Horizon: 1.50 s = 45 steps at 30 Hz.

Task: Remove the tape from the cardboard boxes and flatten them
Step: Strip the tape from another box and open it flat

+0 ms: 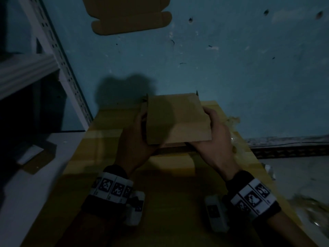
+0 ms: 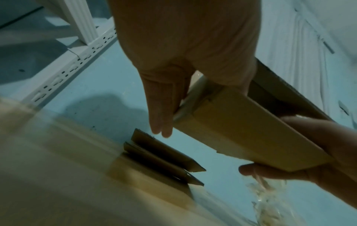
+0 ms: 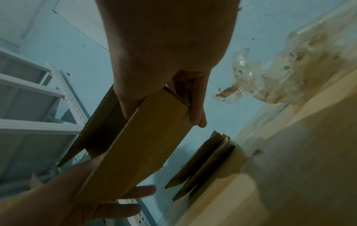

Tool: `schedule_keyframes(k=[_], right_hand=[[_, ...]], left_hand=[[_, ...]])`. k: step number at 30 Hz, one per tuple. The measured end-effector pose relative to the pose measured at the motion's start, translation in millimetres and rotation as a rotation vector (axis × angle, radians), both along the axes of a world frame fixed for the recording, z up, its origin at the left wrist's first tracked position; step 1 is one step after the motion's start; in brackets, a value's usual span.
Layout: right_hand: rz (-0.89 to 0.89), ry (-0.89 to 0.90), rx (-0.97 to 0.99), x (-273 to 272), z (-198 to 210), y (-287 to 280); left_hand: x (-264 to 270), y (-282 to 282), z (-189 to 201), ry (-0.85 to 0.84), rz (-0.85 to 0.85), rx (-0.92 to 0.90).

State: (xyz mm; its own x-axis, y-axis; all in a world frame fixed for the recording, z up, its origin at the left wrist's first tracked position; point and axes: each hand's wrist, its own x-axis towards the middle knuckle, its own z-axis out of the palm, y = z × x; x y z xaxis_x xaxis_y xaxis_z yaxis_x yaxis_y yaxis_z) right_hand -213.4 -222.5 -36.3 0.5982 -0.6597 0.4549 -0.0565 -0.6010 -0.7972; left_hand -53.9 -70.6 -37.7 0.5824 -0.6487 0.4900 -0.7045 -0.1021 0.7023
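A small brown cardboard box (image 1: 176, 120) is held in the air between both hands, over a large yellow-brown carton (image 1: 160, 193). My left hand (image 1: 144, 127) grips its left end, fingers (image 2: 162, 116) lying flat down the outer side and the thumb over the top. My right hand (image 1: 211, 125) grips the right end, its thumb (image 3: 127, 107) on one face and its fingers (image 3: 195, 114) on the other. In the left wrist view the small box (image 2: 241, 130) has a loose flap (image 2: 289, 91) standing away from its body. I see no tape on its visible faces.
Crumpled clear tape (image 1: 233, 122) lies by the carton's far right corner. Folded cardboard pieces (image 2: 164, 156) stick out at the carton's far edge. A flattened box (image 1: 130, 16) lies further off on the blue floor. A white metal rack (image 1: 58, 56) stands at the left.
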Motion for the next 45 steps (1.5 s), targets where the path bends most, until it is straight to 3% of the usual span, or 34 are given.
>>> schedule_keyframes(k=[10, 24, 29, 37, 42, 45], right_hand=[[0.065, 0.007, 0.020, 1, -1, 1], [0.090, -0.024, 0.034, 2, -2, -2], [0.085, -0.013, 0.014, 2, -10, -12], [0.231, -0.047, 0.180, -8, -3, -13], [0.281, -0.106, 0.279, -10, -5, -18], [0.338, -0.210, 0.352, -12, -1, -19]], left_hand=[[-1, -3, 2, 0.033, -0.028, -0.101], [-6, 3, 9, 0.086, -0.073, -0.011], [-2, 8, 3, 0.146, -0.187, 0.025], [-2, 14, 9, 0.269, -0.374, -0.062], [7, 14, 5, 0.259, -0.347, 0.058], [14, 15, -5, 0.357, -0.459, 0.198]])
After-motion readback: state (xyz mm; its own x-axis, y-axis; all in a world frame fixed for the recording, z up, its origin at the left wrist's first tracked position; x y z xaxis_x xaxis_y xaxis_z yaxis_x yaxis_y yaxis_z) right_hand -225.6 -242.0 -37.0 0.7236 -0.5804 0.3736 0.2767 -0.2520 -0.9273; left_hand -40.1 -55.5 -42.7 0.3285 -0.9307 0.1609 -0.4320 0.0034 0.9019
